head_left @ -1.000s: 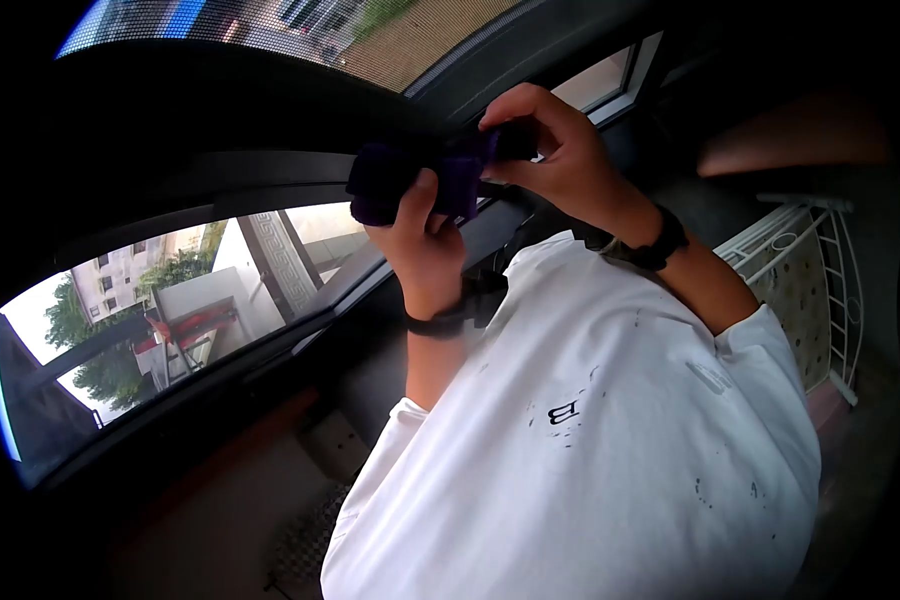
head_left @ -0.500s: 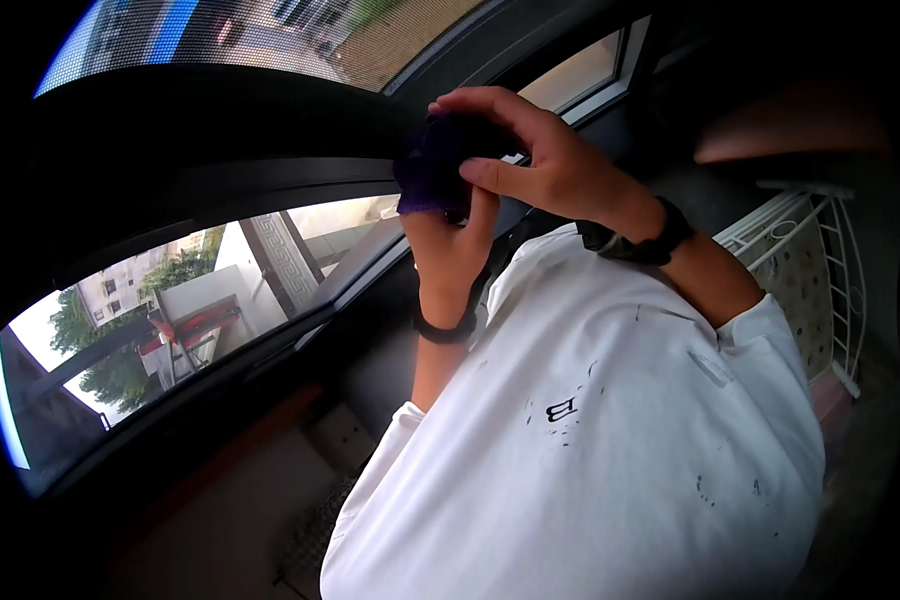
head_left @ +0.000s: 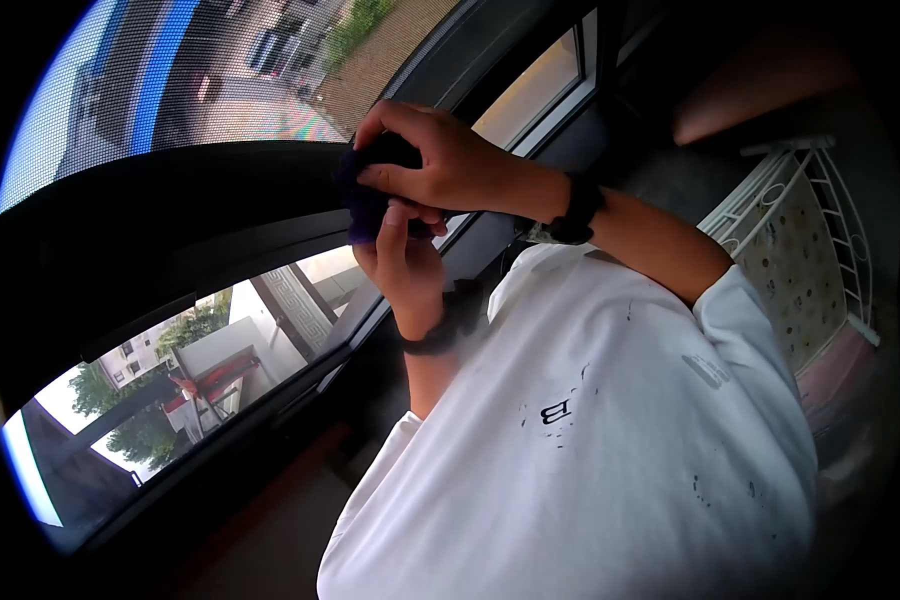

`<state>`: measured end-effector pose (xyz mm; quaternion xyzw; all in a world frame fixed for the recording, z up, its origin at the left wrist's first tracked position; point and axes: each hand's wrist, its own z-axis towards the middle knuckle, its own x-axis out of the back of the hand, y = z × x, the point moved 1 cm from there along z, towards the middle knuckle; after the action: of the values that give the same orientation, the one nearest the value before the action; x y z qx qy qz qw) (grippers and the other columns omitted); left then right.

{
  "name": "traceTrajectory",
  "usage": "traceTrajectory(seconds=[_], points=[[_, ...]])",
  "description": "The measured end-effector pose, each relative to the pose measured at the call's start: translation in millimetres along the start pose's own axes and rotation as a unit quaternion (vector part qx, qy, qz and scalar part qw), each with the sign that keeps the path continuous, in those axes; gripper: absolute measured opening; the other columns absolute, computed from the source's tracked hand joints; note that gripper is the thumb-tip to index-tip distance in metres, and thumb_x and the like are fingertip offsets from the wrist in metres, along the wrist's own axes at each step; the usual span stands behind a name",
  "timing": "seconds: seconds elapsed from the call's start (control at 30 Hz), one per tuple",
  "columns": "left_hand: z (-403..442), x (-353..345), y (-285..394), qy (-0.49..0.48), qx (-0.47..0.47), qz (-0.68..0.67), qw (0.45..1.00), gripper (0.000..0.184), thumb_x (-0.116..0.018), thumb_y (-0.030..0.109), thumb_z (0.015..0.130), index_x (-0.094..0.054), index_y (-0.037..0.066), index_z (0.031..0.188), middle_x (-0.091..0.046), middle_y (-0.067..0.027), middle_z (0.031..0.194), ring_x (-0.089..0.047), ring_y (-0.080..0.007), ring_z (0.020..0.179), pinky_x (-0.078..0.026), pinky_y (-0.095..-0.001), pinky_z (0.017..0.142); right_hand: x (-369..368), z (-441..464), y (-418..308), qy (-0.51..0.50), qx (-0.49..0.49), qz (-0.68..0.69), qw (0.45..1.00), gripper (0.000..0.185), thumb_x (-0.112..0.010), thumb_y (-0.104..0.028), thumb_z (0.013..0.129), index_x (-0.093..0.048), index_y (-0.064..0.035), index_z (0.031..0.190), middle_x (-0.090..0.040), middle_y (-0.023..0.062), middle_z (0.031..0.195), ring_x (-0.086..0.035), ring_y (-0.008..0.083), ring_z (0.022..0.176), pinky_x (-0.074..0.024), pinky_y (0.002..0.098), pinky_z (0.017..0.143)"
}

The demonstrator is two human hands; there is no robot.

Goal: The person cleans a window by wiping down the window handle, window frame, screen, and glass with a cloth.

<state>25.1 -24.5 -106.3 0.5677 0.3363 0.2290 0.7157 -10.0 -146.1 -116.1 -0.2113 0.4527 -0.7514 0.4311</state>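
Note:
A dark purple cloth [head_left: 366,212] is bunched up between my two hands, in front of the window. My right hand [head_left: 448,165] grips its upper part from the right, thumb and fingers curled round it. Below, my left hand [head_left: 406,272] has hold of the lower part, thumb pointing up and fingers bent. Part of the left fingers is hidden behind the cloth and the thumb. The cloth is so dark that its folds and full shape cannot be made out.
A dark window frame [head_left: 240,180] runs across the left, with a mesh screen [head_left: 260,100] above and a glass pane [head_left: 200,370] below. To the right stands a white metal rack [head_left: 770,195] with a patterned panel. My white shirt [head_left: 570,420] fills the lower middle.
Both hands and the cloth have shifted left in the view, which has itself turned slightly. My left thumb and fingers now show more plainly in front of the cloth.

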Motion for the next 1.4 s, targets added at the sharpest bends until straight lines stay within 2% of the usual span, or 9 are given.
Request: traceTrajectory(seconds=[0.2, 0.33, 0.37, 0.47, 0.73, 0.87, 1.0, 1.13, 1.4], points=[[-3.2, 20.6, 12.3, 0.015, -0.075, -0.052, 0.996, 0.022, -0.046, 0.016, 0.084, -0.056, -0.001, 0.093, -0.058, -0.0087, 0.077, -0.054, -0.0169, 0.066, -0.042, -0.0266, 0.058, -30.8, 17.5, -13.3, -0.049, 0.071, -0.005, 0.996, 0.017, -0.062, -0.011, 0.083, -0.058, -0.0042, 0.098, -0.064, 0.0124, 0.086, -0.065, 0.0270, 0.077, -0.0520, 0.0326, 0.068], [20.5, 35.2, -4.1, 0.110, -0.142, -0.057, 0.982, 0.040, -0.054, 0.011, 0.081, -0.049, -0.004, 0.117, -0.057, -0.0109, 0.109, -0.058, -0.0199, 0.098, -0.049, -0.0271, 0.075, -31.6, 33.1, -7.3, 0.073, 0.240, -0.168, 0.953, 0.013, -0.059, -0.010, 0.078, -0.063, -0.0046, 0.089, -0.065, 0.0134, 0.080, -0.064, 0.0287, 0.079, -0.0521, 0.0374, 0.071], [25.2, 39.7, -9.1, 0.146, -0.101, 0.055, 0.983, 0.039, -0.054, 0.012, 0.082, -0.049, -0.004, 0.117, -0.057, -0.0101, 0.110, -0.056, -0.0182, 0.101, -0.047, -0.0270, 0.082, -28.0, 35.9, -4.9, 0.044, 0.207, -0.197, 0.957, 0.015, -0.060, -0.008, 0.075, -0.065, -0.0046, 0.088, -0.065, 0.0132, 0.080, -0.065, 0.0274, 0.079, -0.0528, 0.0370, 0.072], [43.8, 30.7, 3.3, -0.011, -0.085, -0.042, 0.995, 0.038, -0.055, 0.012, 0.083, -0.050, -0.004, 0.117, -0.056, -0.0097, 0.111, -0.056, -0.0172, 0.101, -0.047, -0.0272, 0.082, -15.4, 45.6, 5.6, 0.028, 0.173, -0.217, 0.960, 0.018, -0.060, -0.009, 0.076, -0.066, -0.0055, 0.092, -0.065, 0.0121, 0.078, -0.065, 0.0264, 0.078, -0.0531, 0.0356, 0.073], [72.6, 13.0, 12.9, -0.026, -0.022, -0.049, 0.998, 0.018, -0.046, 0.016, 0.089, -0.055, 0.001, 0.084, -0.054, -0.0074, 0.076, -0.052, -0.0187, 0.073, -0.043, -0.0320, 0.066, 3.4, 42.7, 1.6, 0.059, 0.234, -0.361, 0.901, 0.026, -0.058, -0.001, 0.079, -0.061, -0.0037, 0.105, -0.063, 0.0108, 0.099, -0.062, 0.0251, 0.083, -0.0527, 0.0313, 0.076], [80.8, 5.4, 4.6, -0.086, -0.021, -0.074, 0.993, 0.020, -0.044, 0.016, 0.088, -0.053, 0.000, 0.080, -0.052, -0.0088, 0.068, -0.050, -0.0202, 0.063, -0.042, -0.0331, 0.062, 42.3, 12.2, 16.2, 0.069, 0.004, -0.221, 0.973, 0.019, -0.057, -0.006, 0.082, -0.058, -0.0036, 0.100, -0.062, 0.0092, 0.097, -0.062, 0.0244, 0.085, -0.0523, 0.0304, 0.069], [82.8, 3.9, -8.7, -0.086, -0.021, -0.082, 0.993, 0.020, -0.045, 0.015, 0.087, -0.052, 0.000, 0.076, -0.052, -0.0108, 0.065, -0.052, -0.0214, 0.063, -0.044, -0.0350, 0.060, 33.6, -14.0, 20.3, -0.074, -0.198, 0.024, 0.977, 0.043, -0.059, -0.005, 0.085, -0.043, -0.0049, 0.125, -0.056, 0.0074, 0.107, -0.059, 0.0154, 0.094, -0.0508, 0.0283, 0.078], [83.3, 4.5, -19.8, -0.055, 0.029, -0.113, 0.992, 0.024, -0.045, 0.018, 0.088, -0.055, -0.002, 0.078, -0.060, -0.0161, 0.074, -0.058, -0.0262, 0.071, -0.048, -0.0378, 0.068, 11.6, -25.8, 34.7, -0.066, -0.209, 0.095, 0.971, 0.057, -0.065, -0.004, 0.083, -0.034, -0.0051, 0.132, -0.055, 0.0069, 0.107, -0.057, 0.0148, 0.098, -0.0502, 0.0293, 0.081], [88.1, 11.9, -16.6, -0.078, 0.104, -0.192, 0.973, 0.031, -0.045, 0.022, 0.089, -0.060, -0.004, 0.082, -0.064, -0.0187, 0.086, -0.061, -0.0275, 0.078, -0.047, -0.0358, 0.077, -5.5, -21.0, 64.6, 0.069, -0.138, -0.052, 0.987, 0.065, -0.073, -0.003, 0.074, -0.036, -0.0044, 0.127, -0.057, 0.0116, 0.106, -0.060, 0.0154, 0.080, -0.0502, 0.0274, 0.071]])
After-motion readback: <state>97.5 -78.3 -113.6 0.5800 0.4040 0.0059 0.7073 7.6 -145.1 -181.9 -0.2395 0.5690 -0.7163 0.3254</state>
